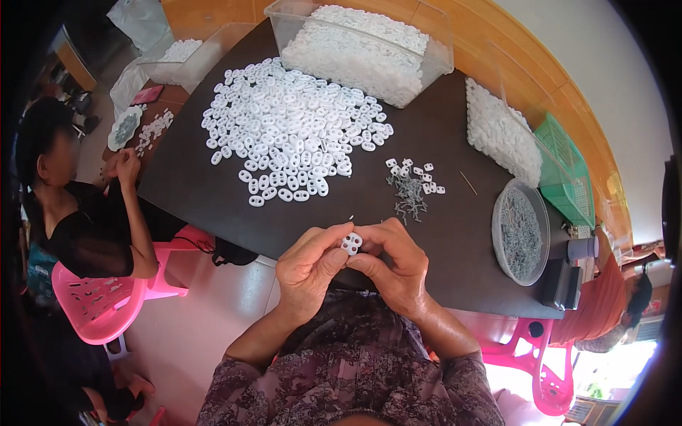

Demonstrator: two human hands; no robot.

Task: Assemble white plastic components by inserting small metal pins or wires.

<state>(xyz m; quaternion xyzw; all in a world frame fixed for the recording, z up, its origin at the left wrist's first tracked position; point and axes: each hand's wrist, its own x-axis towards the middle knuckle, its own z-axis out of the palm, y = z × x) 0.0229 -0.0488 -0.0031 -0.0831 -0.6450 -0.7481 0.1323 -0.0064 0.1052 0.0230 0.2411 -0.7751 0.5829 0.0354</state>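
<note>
A white holed piece (351, 243) is pinched by the fingers (323, 235) of left hand (304, 270) and right hand (398, 266), and could be dropped through uneven pressure

A green perforated basket (565, 170) stands at the far right of the dark tabletop (458, 273). Nearer along that edge are a pale lilac cylindrical container (582, 248) and a black box-shaped object (561, 284). A thin wooden stick (469, 183) lies flat on the surface. Pink plastic chairs (99, 305) are located at left and right. A co-worker (89, 234) occupies the left side; a person in orange (593, 305) appears at right.
</note>
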